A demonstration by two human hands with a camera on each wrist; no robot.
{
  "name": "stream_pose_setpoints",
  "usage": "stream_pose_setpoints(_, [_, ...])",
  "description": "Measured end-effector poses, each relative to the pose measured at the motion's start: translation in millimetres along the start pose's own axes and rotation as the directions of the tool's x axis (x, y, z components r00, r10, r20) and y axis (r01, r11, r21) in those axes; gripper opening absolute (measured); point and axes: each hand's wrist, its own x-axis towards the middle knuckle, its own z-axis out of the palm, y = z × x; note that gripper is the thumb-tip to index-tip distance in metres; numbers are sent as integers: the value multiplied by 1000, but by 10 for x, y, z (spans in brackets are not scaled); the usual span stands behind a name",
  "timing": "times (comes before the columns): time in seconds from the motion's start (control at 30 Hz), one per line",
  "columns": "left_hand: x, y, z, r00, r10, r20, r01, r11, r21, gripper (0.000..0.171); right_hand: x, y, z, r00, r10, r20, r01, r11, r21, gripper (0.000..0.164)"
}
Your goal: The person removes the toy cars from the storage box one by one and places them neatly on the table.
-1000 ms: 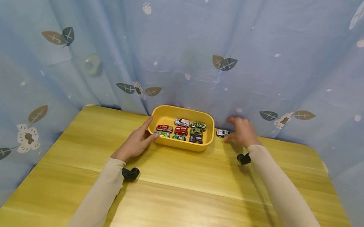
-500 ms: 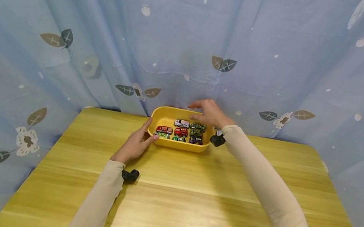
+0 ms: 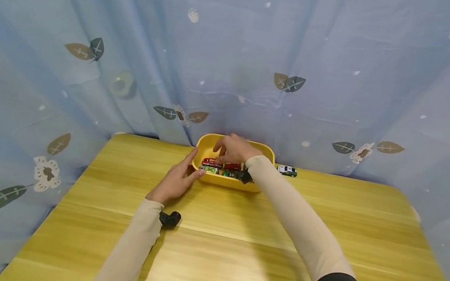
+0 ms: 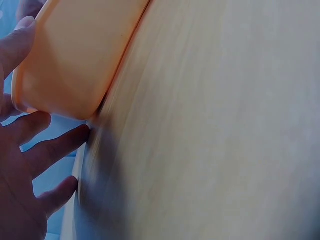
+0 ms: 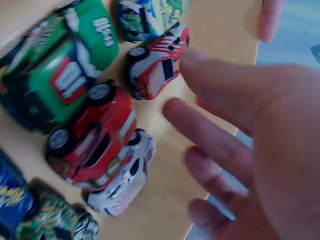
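A yellow box holding several toy cars stands at the table's back edge. My left hand grips its front left corner, thumb on the front rim and fingers along the end wall. Inside the box, my right hand reaches over a red car with white stripes. Its thumb tip overlaps that car's end, while the fingers hang loosely bent with nothing between them. Close by are a lime-green car, a green car, a red car and a white car. My right forearm hides the box's right part.
A white and dark green toy car sits on the wooden table just right of the box. A blue patterned curtain hangs directly behind the table's back edge and along both sides.
My right hand has moved left, from beside the white and dark green car to above the box and then down into it. The left hand keeps its place at the box corner.
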Motion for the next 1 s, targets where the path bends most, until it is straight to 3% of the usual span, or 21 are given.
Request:
stream_pose_setpoints(0.37, [14,-4,13,1000,9,2,-9,1000,-2,86,87,-13,32,993,43,110,-43,999,-6,38])
stream_pose_setpoints(1.0, [18,-17,29,1000,-1,-15,1,1000,8,84,157,-22,50,989,36,144,-29,999,-45,35])
